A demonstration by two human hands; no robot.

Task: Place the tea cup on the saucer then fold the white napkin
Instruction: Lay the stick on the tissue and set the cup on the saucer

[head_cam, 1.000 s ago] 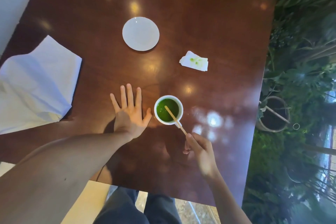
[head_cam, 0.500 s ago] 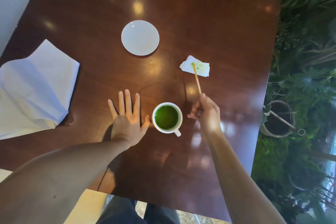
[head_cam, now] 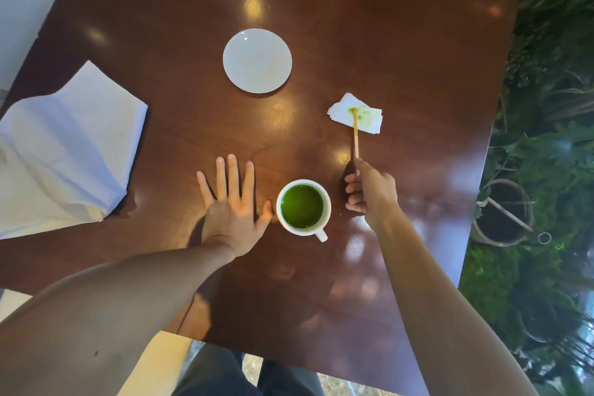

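While the right hand (head_cam: 369, 193) pinches the near end of a thin wooden stir stick (head_cam: 355, 132), its far tip rests on a small folded paper tissue (head_cam: 355, 112) spotted with green, apparently so the wet end drips there rather than on the wood. The other fingers of that hand are curled loosely beneath. The left hand (head_cam: 229, 202) lies flat on the dark wooden table (head_cam: 401, 42), fingers straight and spread, holding nothing; its thumb sits just beside the tea cup (head_cam: 303, 206), though contact cannot be made out.

Between the two hands stands the white tea cup, upright and nearly full of bright green tea, its small handle pointing toward the person. It stands directly on the table, not yet on the white saucer (head_cam: 257, 60), which lies bare farther away, well apart from the cup and slightly to the left.

At the left edge of the table the large white napkin (head_cam: 67, 151) lies loosely rumpled, not neatly folded, partly overhanging. Neither hand touches it.

Both steps appear undone. Because the cup is so full, carrying it to the saucer would likely need a slow, level lift.
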